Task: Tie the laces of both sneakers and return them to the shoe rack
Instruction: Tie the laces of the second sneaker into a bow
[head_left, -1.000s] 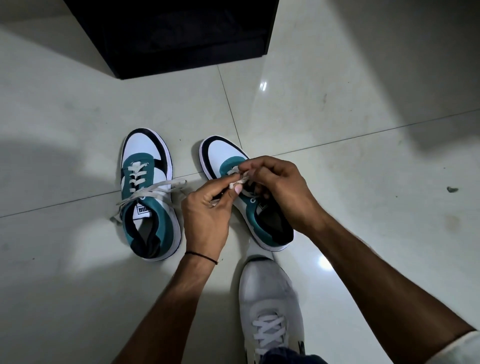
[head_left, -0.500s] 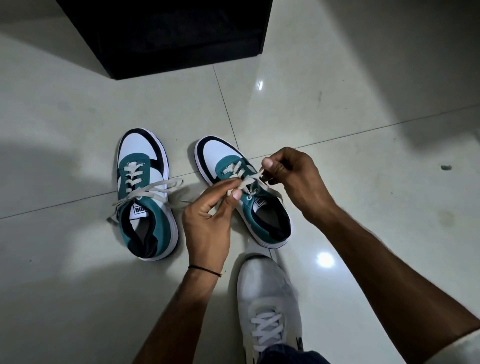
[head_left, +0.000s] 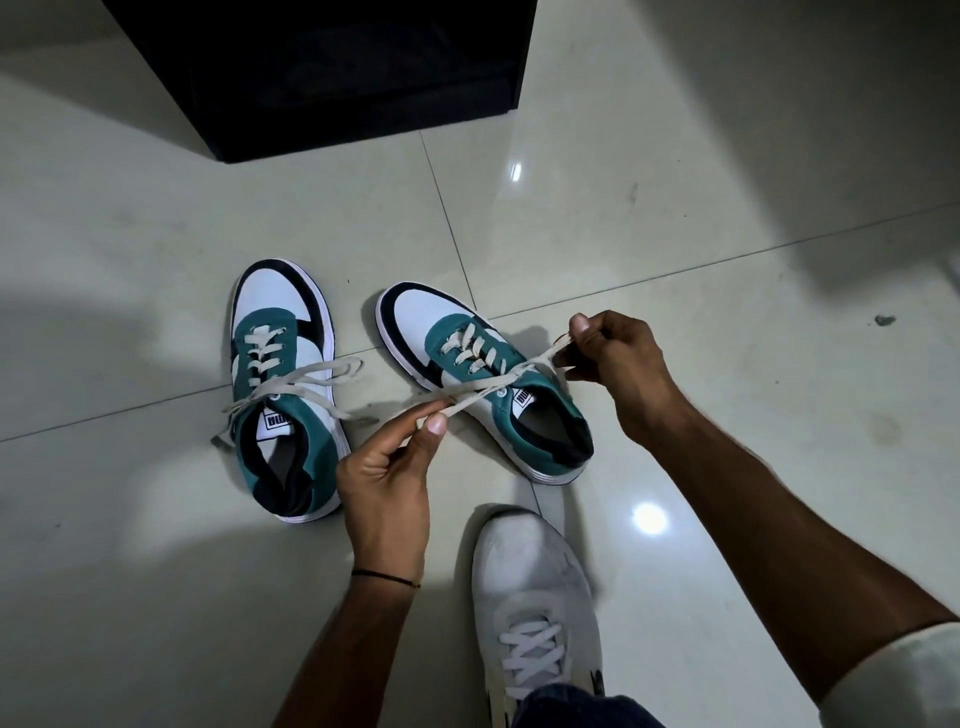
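Right teal-and-white sneaker (head_left: 483, 379) on floor tiles (head_left: 727, 291), laces (head_left: 488, 392) stretched taut across its tongue, left hand (head_left: 387, 467) pinched on one end, right hand (head_left: 615, 364) pinched on other, left sneaker (head_left: 283, 384) just beside, laces loose, dark shoe rack (head_left: 332, 73) beyond

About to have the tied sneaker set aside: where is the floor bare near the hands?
Bare tile lies right of the right hand, out to a small dark speck, and between the sneakers' toes and the black rack. It is crowded between the left sneaker and right sneaker, where laces trail, and by the worn white shoe.
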